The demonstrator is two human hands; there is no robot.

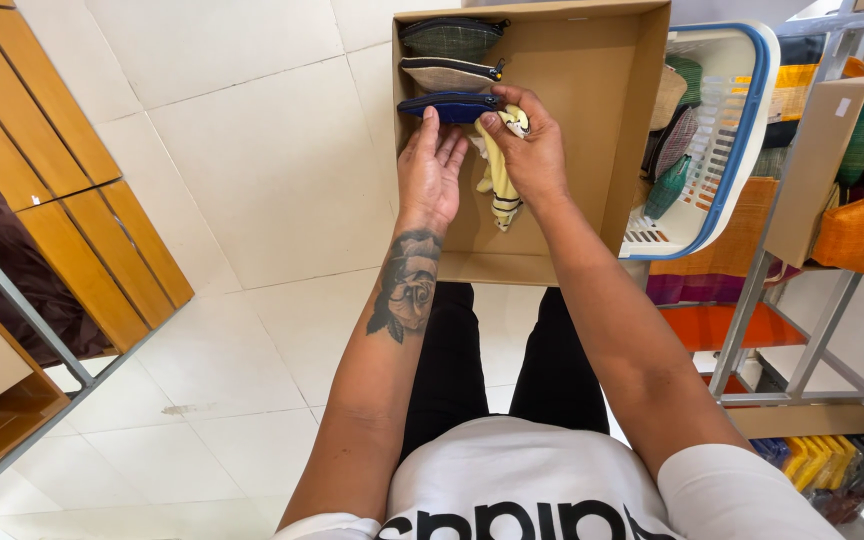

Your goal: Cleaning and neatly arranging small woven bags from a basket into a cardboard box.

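Note:
An open cardboard box (592,120) rests on my lap. Three zip pouches stand on edge along its far left side: a dark green plaid one (450,36), a beige one (447,73) and a dark blue one (449,105). My left hand (430,170) lies flat inside the box, fingertips against the dark blue pouch. My right hand (527,145) grips a pale yellow striped pouch (499,180) that hangs down right beside the blue one.
A white plastic basket with a blue rim (742,130) holds several woven pouches to the right of the box. Metal shelves (802,330) on the right carry orange and coloured bags. Wooden shelving (72,220) stands at the left over a white tiled floor.

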